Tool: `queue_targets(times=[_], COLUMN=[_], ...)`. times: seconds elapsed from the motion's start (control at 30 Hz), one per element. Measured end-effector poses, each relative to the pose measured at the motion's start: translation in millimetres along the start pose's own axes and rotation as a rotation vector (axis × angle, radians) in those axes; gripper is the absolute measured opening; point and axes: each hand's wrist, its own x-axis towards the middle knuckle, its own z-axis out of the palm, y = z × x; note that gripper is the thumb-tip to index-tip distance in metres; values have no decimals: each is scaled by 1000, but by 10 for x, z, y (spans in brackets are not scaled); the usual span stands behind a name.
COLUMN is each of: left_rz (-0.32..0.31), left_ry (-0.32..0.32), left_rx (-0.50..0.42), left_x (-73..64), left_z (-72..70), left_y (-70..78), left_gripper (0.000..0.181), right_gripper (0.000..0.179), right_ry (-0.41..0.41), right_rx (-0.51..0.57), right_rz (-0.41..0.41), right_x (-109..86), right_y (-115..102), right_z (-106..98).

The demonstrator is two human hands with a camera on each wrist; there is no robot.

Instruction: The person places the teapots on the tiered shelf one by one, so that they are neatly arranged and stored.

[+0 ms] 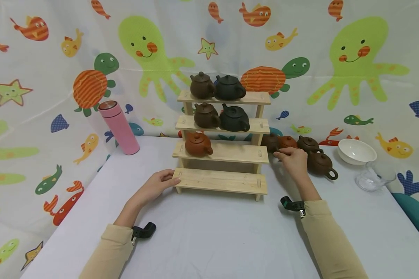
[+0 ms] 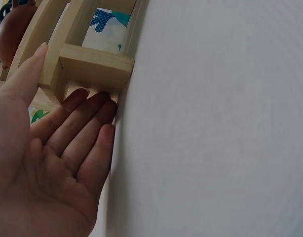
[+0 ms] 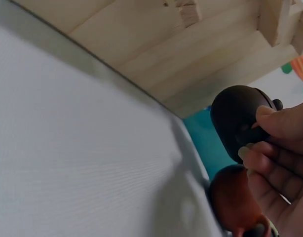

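My left hand (image 1: pixel 156 186) grips the left end of the lowest board of a four-step wooden display stand (image 1: pixel 220 180). Its thumb lies on the board and the other fingers reach below, beside the leg, in the left wrist view. To the right of the stand, my right hand (image 1: pixel 295 162) pinches a dark brown teapot (image 3: pixel 233 111) by its handle between thumb and fingers. Close by that pot is a reddish-brown teapot (image 1: pixel 288 142). Another reddish teapot (image 1: pixel 197 143) sits on the second step from the bottom, at its left.
Brown teapots (image 1: pixel 203 115) and black teapots (image 1: pixel 234 118) occupy the upper two steps. Further brown teapots (image 1: pixel 320 164) stand right of my right hand, then a white bowl (image 1: pixel 357 152) and a clear glass vessel (image 1: pixel 374 176). A pink flask (image 1: pixel 120 128) is at the back left.
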Motion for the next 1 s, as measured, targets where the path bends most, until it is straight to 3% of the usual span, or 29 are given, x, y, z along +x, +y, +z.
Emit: queue_targets(times=[0.3, 0.5, 0.77, 1.0], left_rz=[2, 11, -1, 10], left_ry=[-9, -8, -3, 2], left_rx=[7, -4, -7, 10], left_x=[-194, -227, -196, 8], left_z=[-19, -18, -17, 6], left_y=[323, 351, 314, -19], left_gripper=[54, 53, 53, 59], right_gripper=[27, 30, 31, 30], right_ry=[39, 52, 68, 78], right_rx=[21, 94, 131, 151], right_rz=[-33, -44, -72, -65], right_x=[-7, -38, -115, -142], right_y=[-117, -299, -527, -584], right_z=[-142, -296, -444, -539])
